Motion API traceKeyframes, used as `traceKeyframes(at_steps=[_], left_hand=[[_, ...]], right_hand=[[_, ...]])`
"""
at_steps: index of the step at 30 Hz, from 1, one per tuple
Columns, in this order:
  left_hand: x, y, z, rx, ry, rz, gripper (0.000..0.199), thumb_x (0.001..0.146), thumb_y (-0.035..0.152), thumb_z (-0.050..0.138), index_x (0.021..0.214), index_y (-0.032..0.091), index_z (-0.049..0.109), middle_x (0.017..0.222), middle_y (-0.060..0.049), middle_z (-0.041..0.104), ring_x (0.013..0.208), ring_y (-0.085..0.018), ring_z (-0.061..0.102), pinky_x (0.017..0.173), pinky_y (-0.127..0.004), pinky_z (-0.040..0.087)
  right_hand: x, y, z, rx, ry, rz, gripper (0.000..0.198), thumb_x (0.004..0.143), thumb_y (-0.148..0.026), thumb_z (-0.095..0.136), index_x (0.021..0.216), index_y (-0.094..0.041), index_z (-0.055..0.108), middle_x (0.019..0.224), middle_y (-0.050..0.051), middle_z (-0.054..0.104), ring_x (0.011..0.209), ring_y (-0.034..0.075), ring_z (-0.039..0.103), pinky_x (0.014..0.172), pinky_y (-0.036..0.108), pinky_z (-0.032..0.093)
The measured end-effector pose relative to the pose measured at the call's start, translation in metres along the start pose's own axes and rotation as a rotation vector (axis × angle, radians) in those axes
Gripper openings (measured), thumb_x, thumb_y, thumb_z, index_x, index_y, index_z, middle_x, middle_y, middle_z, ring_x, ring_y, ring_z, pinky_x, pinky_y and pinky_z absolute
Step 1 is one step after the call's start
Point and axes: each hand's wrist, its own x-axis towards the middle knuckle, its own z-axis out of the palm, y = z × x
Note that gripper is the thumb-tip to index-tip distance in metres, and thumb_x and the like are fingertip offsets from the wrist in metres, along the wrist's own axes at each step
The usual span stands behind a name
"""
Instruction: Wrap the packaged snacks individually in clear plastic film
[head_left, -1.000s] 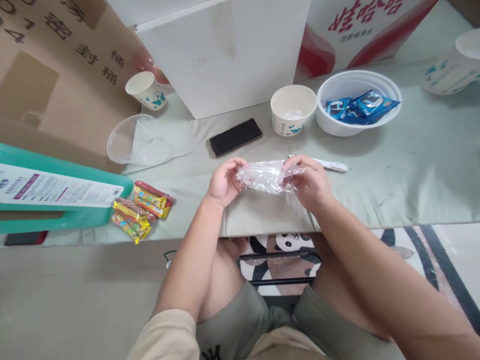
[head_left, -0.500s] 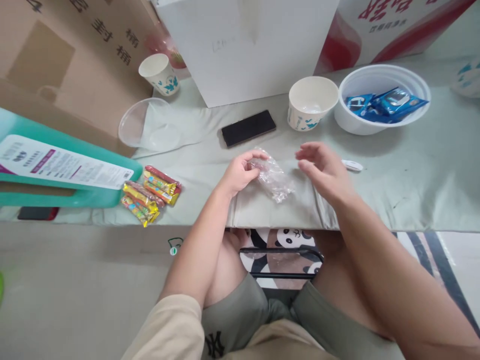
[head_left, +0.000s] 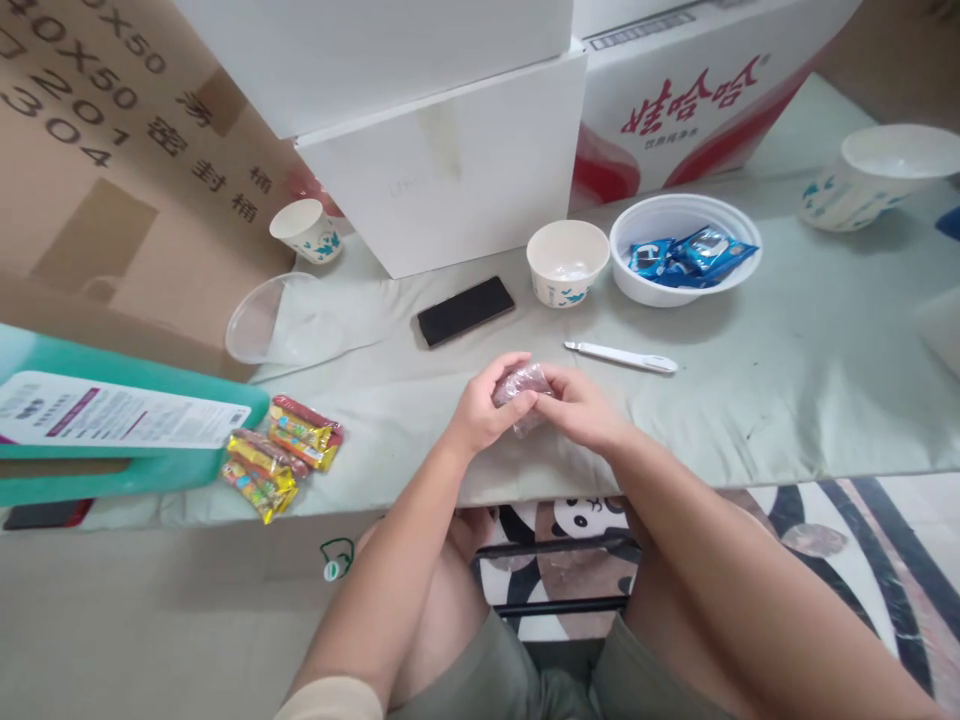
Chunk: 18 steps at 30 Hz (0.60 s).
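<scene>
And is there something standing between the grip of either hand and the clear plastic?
No, nothing visible: the left hand and right hand both touch the crumpled plastic directly. The white tool lies beyond the right hand, not in between.

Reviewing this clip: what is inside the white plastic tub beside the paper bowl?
Shiny blue packets lie overlapping inside the white plastic tub. Whatever is underneath them is covered, and the packets' own contents are hidden by their wrappers.
</scene>
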Motion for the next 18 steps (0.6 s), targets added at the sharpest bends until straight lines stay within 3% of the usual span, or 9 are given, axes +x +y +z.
traceKeyframes(at_steps=[2,4,7,9,11,15,18], left_hand=[[0.005,-0.003,-0.003,-0.1,0.025,-0.092,0.049,0.069,0.044,0.084,0.108,0.019,0.07,0.102,-0.007,0.073,0.09,-0.02,0.068,0.082,-0.029,0.054],[0.008,-0.006,-0.004,-0.17,0.033,-0.146,0.042,0.068,0.046,0.085,0.095,0.017,0.071,0.086,-0.003,0.071,0.076,-0.015,0.064,0.071,-0.025,0.051],[0.011,-0.009,-0.002,-0.268,0.051,-0.177,0.037,0.071,0.048,0.084,0.084,0.017,0.068,0.073,0.002,0.063,0.066,-0.01,0.056,0.064,-0.021,0.047],[0.013,-0.009,0.002,-0.333,0.067,-0.185,0.038,0.07,0.047,0.085,0.086,0.018,0.067,0.074,0.003,0.062,0.066,-0.009,0.056,0.064,-0.02,0.046],[0.016,-0.006,0.008,-0.37,0.052,-0.197,0.044,0.066,0.043,0.089,0.095,0.02,0.066,0.082,0.002,0.066,0.072,-0.01,0.06,0.069,-0.021,0.049],[0.022,-0.005,0.021,-0.313,0.044,-0.219,0.06,0.058,0.032,0.093,0.107,0.022,0.061,0.094,-0.001,0.072,0.083,-0.014,0.067,0.079,-0.026,0.054],[0.023,-0.008,0.019,-0.226,0.199,-0.18,0.052,0.061,0.032,0.09,0.103,0.021,0.06,0.09,-0.001,0.073,0.08,-0.014,0.066,0.078,-0.026,0.053]], right_hand=[[0.0,0.0,-0.003,0.009,0.052,0.0,0.019,0.079,-0.037,0.06,0.085,-0.019,0.065,0.08,0.002,0.069,0.075,0.018,0.061,0.071,0.032,0.049],[0.001,0.003,-0.006,-0.097,0.208,-0.013,0.017,0.078,-0.036,0.06,0.083,-0.02,0.063,0.081,0.003,0.067,0.077,0.019,0.06,0.071,0.033,0.048],[0.004,0.008,-0.011,-0.22,0.42,-0.043,0.031,0.072,-0.037,0.069,0.098,-0.021,0.062,0.099,0.006,0.067,0.093,0.022,0.061,0.076,0.034,0.048],[0.005,0.01,-0.014,-0.188,0.364,-0.026,0.043,0.071,-0.036,0.071,0.11,-0.022,0.059,0.105,0.006,0.068,0.093,0.022,0.063,0.077,0.035,0.049],[0.005,0.01,-0.016,-0.169,0.301,0.016,0.039,0.074,-0.031,0.067,0.111,-0.023,0.059,0.098,0.004,0.068,0.079,0.018,0.063,0.073,0.034,0.049],[0.003,0.006,-0.022,-0.232,0.452,0.034,0.035,0.075,-0.024,0.062,0.11,-0.024,0.06,0.093,0.001,0.066,0.062,0.013,0.057,0.066,0.032,0.046],[-0.001,0.004,-0.03,-0.2,0.496,0.022,0.036,0.077,-0.027,0.061,0.113,-0.024,0.058,0.095,0.002,0.067,0.066,0.015,0.06,0.067,0.032,0.047]])
